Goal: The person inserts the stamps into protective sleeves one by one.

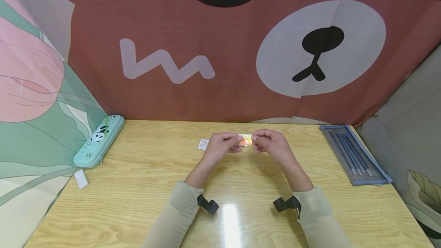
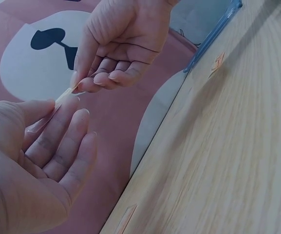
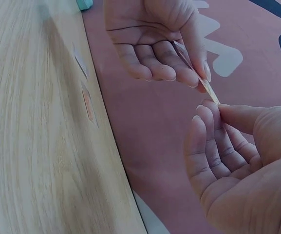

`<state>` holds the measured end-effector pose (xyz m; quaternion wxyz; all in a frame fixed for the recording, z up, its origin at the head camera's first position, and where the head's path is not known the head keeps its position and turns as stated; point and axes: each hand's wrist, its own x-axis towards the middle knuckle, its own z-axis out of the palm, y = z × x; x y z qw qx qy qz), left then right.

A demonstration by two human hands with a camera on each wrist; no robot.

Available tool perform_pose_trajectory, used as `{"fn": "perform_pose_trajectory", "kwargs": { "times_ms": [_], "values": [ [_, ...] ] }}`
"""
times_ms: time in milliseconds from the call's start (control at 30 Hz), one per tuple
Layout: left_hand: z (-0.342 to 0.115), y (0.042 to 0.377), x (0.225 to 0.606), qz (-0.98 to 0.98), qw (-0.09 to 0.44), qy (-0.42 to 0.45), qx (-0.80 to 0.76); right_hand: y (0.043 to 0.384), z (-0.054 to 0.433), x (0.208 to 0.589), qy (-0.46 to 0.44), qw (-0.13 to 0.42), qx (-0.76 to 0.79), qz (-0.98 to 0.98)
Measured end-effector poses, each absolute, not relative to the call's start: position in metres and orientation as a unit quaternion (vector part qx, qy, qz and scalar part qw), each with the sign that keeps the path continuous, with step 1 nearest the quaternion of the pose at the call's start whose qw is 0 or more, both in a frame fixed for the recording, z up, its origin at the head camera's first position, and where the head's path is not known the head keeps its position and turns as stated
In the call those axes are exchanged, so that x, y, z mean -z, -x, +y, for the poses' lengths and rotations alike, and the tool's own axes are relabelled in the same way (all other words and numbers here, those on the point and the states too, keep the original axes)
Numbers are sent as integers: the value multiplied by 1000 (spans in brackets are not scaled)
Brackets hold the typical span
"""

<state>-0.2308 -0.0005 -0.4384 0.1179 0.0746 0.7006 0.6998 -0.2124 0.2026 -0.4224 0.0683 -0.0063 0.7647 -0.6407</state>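
Note:
Above the table, both hands hold a small, thin, shiny card (image 1: 245, 139) with a yellow and orange picture. My left hand (image 1: 220, 145) pinches its left end between thumb and index finger. At the other end, the thumb and fingertips of my right hand (image 1: 272, 144) pinch it. Seen nearly edge-on in the left wrist view, the card (image 2: 64, 96) tilts between the two thumbs, and the other fingers of each hand curve loosely below. A small white card with a picture (image 1: 203, 144) lies on the table just left of my left hand, which partly overlaps it.
A mint-green panda pencil case (image 1: 100, 141) lies at the table's left edge, with a small white block (image 1: 81, 179) in front of it. A blue-edged clear pouch of pencils (image 1: 355, 156) is at the right. A printed cloth (image 1: 234, 102) hangs behind the wooden table (image 1: 138, 202).

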Motion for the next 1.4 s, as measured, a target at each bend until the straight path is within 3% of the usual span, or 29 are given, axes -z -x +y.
{"fn": "perform_pose_trajectory", "kwargs": {
  "times_ms": [600,967,1400],
  "values": [
    [-1,230,438,708,138,-88,-687,212,200,424,16,71,626,777],
    [-16,229,424,842,22,-222,-491,214,204,423,13,69,637,768],
    [-14,228,423,866,-4,-233,-443,214,206,422,16,86,659,747]
  ]
}}
